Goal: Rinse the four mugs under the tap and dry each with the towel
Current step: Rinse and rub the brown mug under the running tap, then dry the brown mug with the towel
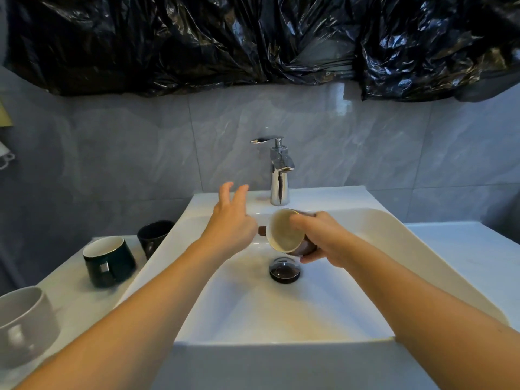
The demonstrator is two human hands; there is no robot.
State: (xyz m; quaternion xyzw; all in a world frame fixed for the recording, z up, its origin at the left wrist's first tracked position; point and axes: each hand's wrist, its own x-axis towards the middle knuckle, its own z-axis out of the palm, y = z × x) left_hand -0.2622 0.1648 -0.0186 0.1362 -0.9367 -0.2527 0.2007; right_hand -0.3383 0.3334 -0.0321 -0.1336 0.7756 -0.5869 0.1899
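My right hand [326,237] is shut on a brown mug [282,233] with a cream inside, tilted toward me over the white sink [281,311], just below the chrome tap [279,175]. No water shows at the spout. My left hand [232,218] hovers open beside the mug's handle, fingers spread, pointing toward the tap lever. On the counter to the left stand a black mug [153,237], a dark green mug [108,260] and a grey mug [25,325]. No towel is in view.
A dark round drain plug [284,270] sits in the basin under the held mug. White countertop [464,257] extends to the right of the sink. Grey tiles and a black plastic sheet [253,38] cover the wall behind.
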